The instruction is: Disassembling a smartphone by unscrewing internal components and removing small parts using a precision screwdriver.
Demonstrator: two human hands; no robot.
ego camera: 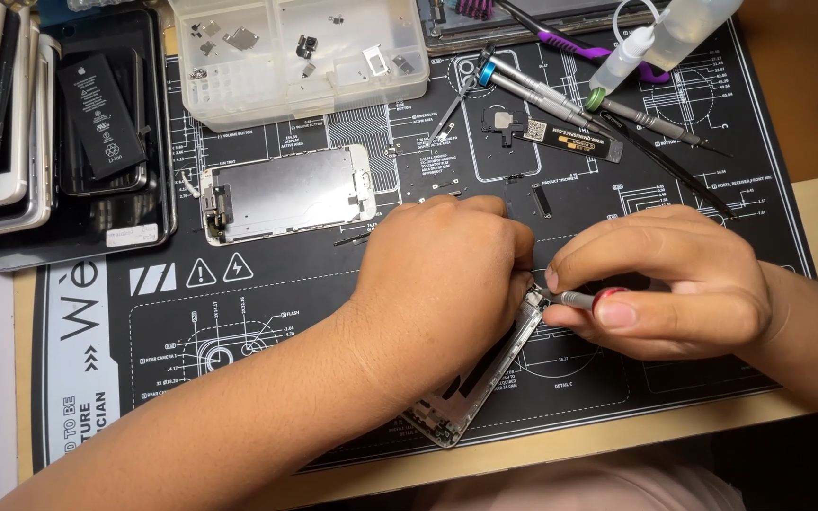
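Screwdriver (pixel 575 300) in right hand's (pixel 660 284) clenched grip lies level, tip leftward at left-hand-held (pixel 437 284) phone frame (pixel 480 374).

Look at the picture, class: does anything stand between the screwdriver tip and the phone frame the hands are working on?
Nothing visible does. The right hand holds the screwdriver with its tip right at the phone frame corner. The left hand rests on the frame beside it, hiding the exact contact point.

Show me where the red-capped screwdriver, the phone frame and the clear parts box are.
red-capped screwdriver (pixel 581 301), head view, on its grey shaft.
phone frame (pixel 485 378), head view, on its silver side edge.
clear parts box (pixel 267 95), head view, on its front wall.
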